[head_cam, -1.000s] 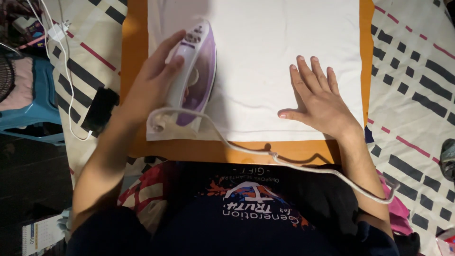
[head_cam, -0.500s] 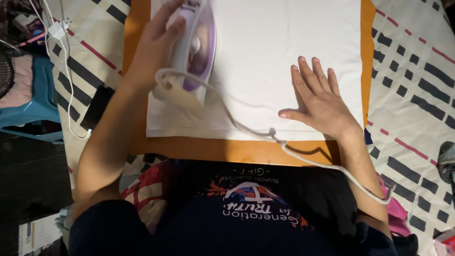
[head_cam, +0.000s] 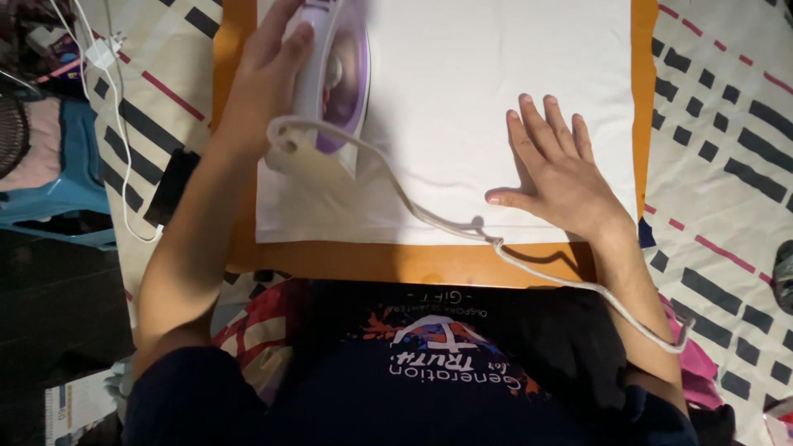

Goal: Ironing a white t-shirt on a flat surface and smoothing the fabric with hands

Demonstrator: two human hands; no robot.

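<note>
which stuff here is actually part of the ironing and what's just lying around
In use:
left hand gripping the purple iron
right hand flat on the white cloth
orange board
iron's cord

Lying about:
black phone
white charger
blue stool
patterned sheet

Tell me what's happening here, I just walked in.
A person is ironing. Their left hand grips the handle of a purple and white electric iron set on the far left part of a flat white cloth, which lies on an orange board. The right hand rests flat on the cloth, fingers spread, holding it down. The iron's white cord trails across the cloth and past the right arm.
</note>
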